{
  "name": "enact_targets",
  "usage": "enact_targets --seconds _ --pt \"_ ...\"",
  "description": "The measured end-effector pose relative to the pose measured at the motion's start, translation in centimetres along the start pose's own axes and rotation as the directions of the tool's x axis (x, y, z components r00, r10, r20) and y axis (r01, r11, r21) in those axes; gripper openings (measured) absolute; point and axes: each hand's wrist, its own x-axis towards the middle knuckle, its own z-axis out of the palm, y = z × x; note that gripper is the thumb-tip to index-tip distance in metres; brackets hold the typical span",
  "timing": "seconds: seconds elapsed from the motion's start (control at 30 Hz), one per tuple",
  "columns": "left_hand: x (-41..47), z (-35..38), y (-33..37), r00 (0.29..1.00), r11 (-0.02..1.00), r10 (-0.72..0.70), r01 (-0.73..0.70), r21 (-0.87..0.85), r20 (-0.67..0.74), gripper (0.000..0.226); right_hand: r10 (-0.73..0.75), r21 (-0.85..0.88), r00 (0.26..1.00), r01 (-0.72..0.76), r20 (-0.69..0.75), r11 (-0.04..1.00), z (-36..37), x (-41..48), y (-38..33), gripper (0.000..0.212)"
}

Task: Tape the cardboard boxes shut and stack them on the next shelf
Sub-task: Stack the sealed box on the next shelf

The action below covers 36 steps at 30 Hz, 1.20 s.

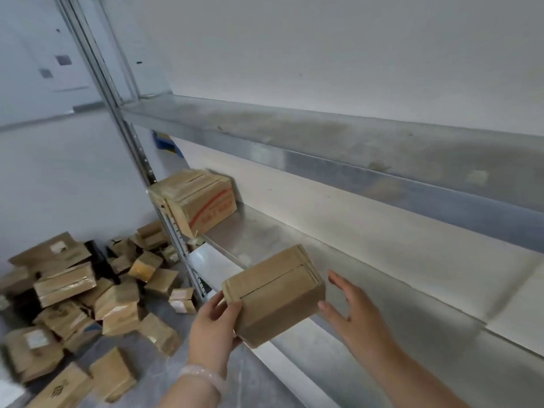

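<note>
Small cardboard box (273,295): plain brown, held tilted over the front edge of the metal shelf (382,293), top face up. A dark seam line runs along the top. Cannot tell whether tape covers it, nor whether the box touches the shelf.

Left hand (212,328): grips the box's near left end, thumb on the top corner, fingers curled underneath. Pale bead bracelet (203,378) on that wrist.

Right hand (353,313): just beside the box's right end, fingers straight and spread wide, holding nothing. The thumb tip is at the box's right corner; contact uncertain.

Larger box (197,201): sits at the far left end of the same shelf, against the upright post (129,136). Red printing on its side, pale strips across its closed top. Well apart from the held box.

Upper shelf (323,134): grey metal, dusty and stained, running across above.

Floor (73,178), left of the rack: loose heap of boxes (73,293), many small brown ones lying at all angles, several with shiny tape or pale labels. The heap reaches the foot of the post.
</note>
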Motion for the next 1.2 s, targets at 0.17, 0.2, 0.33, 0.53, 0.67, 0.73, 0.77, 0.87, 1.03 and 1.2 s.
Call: enact_targets --seconds 0.17,0.2,0.33,0.53,0.67,0.73,0.77,0.87,1.03,1.2 --pt "7.1 -2.5 2.7 0.999 1.000 -0.023 0.023 -0.012 -0.025 0.046 -0.010 -0.002 1.000 0.010 0.017 1.000 5.5 4.9 -3.4 0.058" --pt "8.5 -2.6 3.1 0.999 0.999 -0.030 0.029 -0.019 -0.028 0.046 -0.020 -0.011 0.999 0.020 0.031 1.000 6.4 5.9 -3.9 0.058" --pt "14.3 -2.5 4.4 0.997 0.997 -0.060 0.059 -0.040 -0.043 0.044 -0.022 -0.030 0.999 0.024 0.044 0.999 9.6 10.7 -4.7 0.063" --pt "23.1 -0.6 6.0 0.993 0.996 -0.089 0.086 -0.034 -0.076 0.050 0.002 -0.085 0.998 0.003 0.059 0.996 13.0 19.4 -5.6 0.063" --pt "27.6 0.6 7.2 0.988 0.996 -0.084 0.085 0.000 -0.131 0.054 -0.007 -0.082 0.995 0.015 0.096 0.996 14.4 23.5 -6.4 0.063" --pt "29.5 1.1 7.5 0.983 0.996 -0.087 0.087 -0.004 -0.162 0.055 -0.018 -0.097 0.994 0.029 0.112 0.995 15.1 24.9 -6.6 0.063" --pt "30.3 1.3 7.5 0.980 0.996 -0.092 0.092 -0.007 -0.175 0.056 -0.016 -0.101 0.993 0.028 0.114 0.995 15.5 25.5 -6.7 0.063" --pt "32.4 1.7 7.1 0.976 0.996 -0.093 0.094 -0.003 -0.198 0.058 -0.013 -0.127 0.995 0.026 0.102 0.992 16.2 26.7 -6.6 0.061" --pt "34.4 2.2 7.0 0.982 0.995 -0.099 0.098 -0.018 -0.161 0.059 0.026 -0.157 0.998 -0.016 0.064 0.987 17.4 27.7 -7.1 0.060" --pt "33.6 0.1 6.5 0.994 0.957 0.113 -0.112 0.268 0.013 0.064 0.062 -0.194 0.998 -0.059 0.005 0.979 18.7 27.1 -8.0 0.058"
